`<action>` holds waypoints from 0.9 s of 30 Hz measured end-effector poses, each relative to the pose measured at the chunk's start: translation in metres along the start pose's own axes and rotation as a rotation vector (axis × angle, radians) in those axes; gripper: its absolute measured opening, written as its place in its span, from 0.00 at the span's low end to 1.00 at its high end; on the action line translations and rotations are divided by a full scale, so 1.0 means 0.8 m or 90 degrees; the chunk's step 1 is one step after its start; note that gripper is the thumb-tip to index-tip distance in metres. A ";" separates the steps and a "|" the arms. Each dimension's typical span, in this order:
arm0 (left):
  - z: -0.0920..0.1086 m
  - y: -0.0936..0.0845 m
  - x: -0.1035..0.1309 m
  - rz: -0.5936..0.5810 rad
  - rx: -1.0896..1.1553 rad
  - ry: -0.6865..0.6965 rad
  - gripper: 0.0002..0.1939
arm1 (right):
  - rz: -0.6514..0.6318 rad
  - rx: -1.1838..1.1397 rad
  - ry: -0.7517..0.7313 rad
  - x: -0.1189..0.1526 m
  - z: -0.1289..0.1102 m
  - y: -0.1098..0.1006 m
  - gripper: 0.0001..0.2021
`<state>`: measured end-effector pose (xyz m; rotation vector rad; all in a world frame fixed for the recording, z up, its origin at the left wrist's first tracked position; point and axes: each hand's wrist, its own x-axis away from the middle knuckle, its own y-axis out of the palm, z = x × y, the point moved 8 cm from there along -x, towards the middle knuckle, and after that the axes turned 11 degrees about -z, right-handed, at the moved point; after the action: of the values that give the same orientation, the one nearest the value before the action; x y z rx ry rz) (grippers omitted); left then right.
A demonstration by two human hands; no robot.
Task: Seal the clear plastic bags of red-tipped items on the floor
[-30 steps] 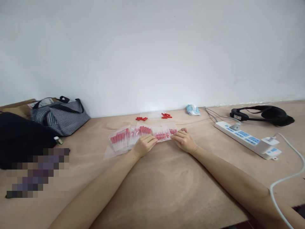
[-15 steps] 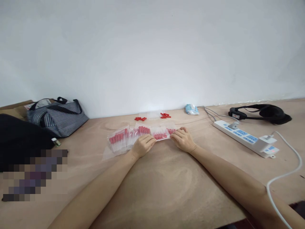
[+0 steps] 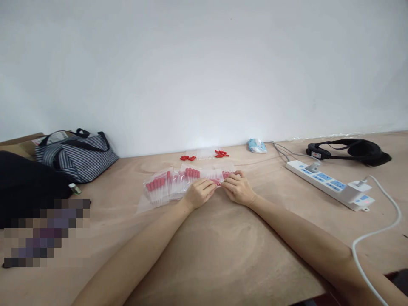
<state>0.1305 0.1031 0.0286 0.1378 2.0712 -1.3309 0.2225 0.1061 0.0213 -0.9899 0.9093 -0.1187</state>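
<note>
Clear plastic bags [image 3: 178,183] filled with red-capped pieces lie in an overlapping row on the wooden table [image 3: 223,250], a little beyond the middle of it and short of the white wall [image 3: 204,68]. The left hand [image 3: 199,193] and the right hand [image 3: 237,188] meet at the right end of that row, knuckles up, fingertips close together and pinched on the edge of one small bag [image 3: 218,180] there; both hands are curled narrow around it, and the bag sits between them, touching the table. The rest of the bags fan out to the left of the left hand, untouched.

Behind the row, near the wall, loose red caps [image 3: 188,158] lie in one small heap and a second heap [image 3: 221,154] lies just to the right, with thin clear tubes between them. Further right sits a crumpled light blue packet [image 3: 256,145]. A white power strip [image 3: 330,185] runs at a slant on the right side of the table, with a plug in its near end and a white cable [image 3: 376,238] curving toward the table's edge. A black headset [image 3: 350,149] rests beyond it. On the far left stand a striped bag [image 3: 76,155] and a black bag [image 3: 25,182].
</note>
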 end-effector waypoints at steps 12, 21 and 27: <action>0.012 0.001 -0.008 -0.010 -0.073 0.045 0.07 | -0.015 0.003 -0.002 -0.003 -0.008 0.000 0.09; 0.003 -0.005 -0.002 0.008 -0.078 0.025 0.06 | -0.020 0.018 0.016 0.005 0.008 0.000 0.07; 0.003 -0.008 -0.001 0.011 -0.107 0.033 0.06 | -0.028 0.027 0.029 0.008 0.014 0.002 0.07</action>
<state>0.1299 0.0980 0.0333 0.1180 2.2095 -1.1482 0.2340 0.1115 0.0192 -0.9707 0.9229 -0.1974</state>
